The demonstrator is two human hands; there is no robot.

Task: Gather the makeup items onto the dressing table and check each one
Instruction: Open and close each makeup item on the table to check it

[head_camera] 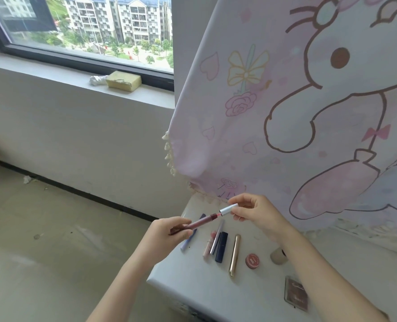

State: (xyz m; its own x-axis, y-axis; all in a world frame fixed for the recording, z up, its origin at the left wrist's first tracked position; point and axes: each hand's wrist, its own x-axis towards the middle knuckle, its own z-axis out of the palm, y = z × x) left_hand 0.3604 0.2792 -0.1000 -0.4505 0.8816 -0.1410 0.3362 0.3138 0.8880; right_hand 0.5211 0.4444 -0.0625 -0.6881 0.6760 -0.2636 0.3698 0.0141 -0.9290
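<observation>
The left hand (169, 231) grips the dark red tube of a lip gloss (196, 224), fingers curled round its near end, and holds it above the left edge of the white surface (192, 287). The right hand (255, 212) pinches the silver cap (228, 209) between thumb and fingertips, just beyond the far end of the tube. A short pink stem shows between cap and tube, so the cap stands a little way out of the tube neck, with the two parts in line.

Below the hands, several makeup items lie in a loose row on the surface. At the left lies a pale blue pencil (188, 242), partly hidden by the left hand. Right of it lie a slim pink tube (209, 246), a thin silver stick (217, 235) and a dark navy lipstick case (222, 247), close together and touching or almost so. Next comes a gold tube (234, 254), then a small round red pot (252, 260). A beige round item (278, 256) sits partly behind the right forearm. Near the front right lies a brown compact (296, 292) with script on its lid.

A pink cartoon-print cloth (297, 101) hangs behind the surface. On the far windowsill (76, 82) rests a yellow sponge (123, 80).
</observation>
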